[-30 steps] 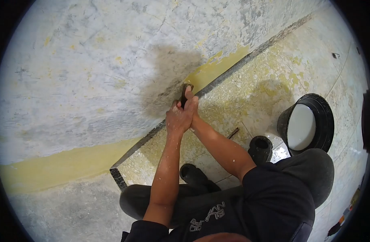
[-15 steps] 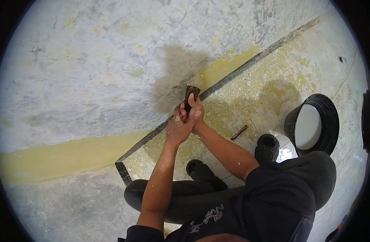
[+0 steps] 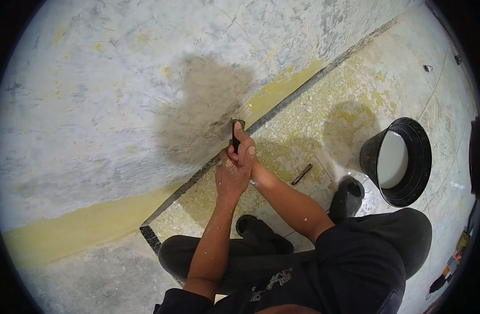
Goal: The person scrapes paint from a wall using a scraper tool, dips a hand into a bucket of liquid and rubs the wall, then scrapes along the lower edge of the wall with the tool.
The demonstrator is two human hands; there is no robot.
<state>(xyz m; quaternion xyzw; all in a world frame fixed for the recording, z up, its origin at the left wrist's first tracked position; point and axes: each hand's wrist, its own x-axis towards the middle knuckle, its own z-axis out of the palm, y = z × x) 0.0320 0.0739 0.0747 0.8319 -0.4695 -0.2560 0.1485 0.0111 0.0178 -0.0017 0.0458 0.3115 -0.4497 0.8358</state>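
Note:
A dark, flat scraper (image 3: 235, 143) with a crusted end points at the lower wall, close to the edge of a yellow paint strip (image 3: 282, 94). My right hand (image 3: 245, 145) is closed round it, one finger stretched along its face. My left hand (image 3: 230, 171) is closed just below, overlapping my right hand at the tool's lower part. The handle is hidden by both hands, and pale flecks stick to my skin. Whether the scraper's end touches the wall I cannot tell.
Paint flakes (image 3: 297, 112) litter the tiled floor along a dark baseboard strip (image 3: 282, 110). A black bucket (image 3: 419, 180) of whitish liquid stands at the right. A thin dark stick-like object (image 3: 302, 174) lies near my shoes (image 3: 347, 196). Tools (image 3: 449, 269) lie at the far right edge.
The view has shifted slightly, with the bucket appearing further left. The scraper has turned from showing its broad face to a narrower side, and my hands sit a little lower.

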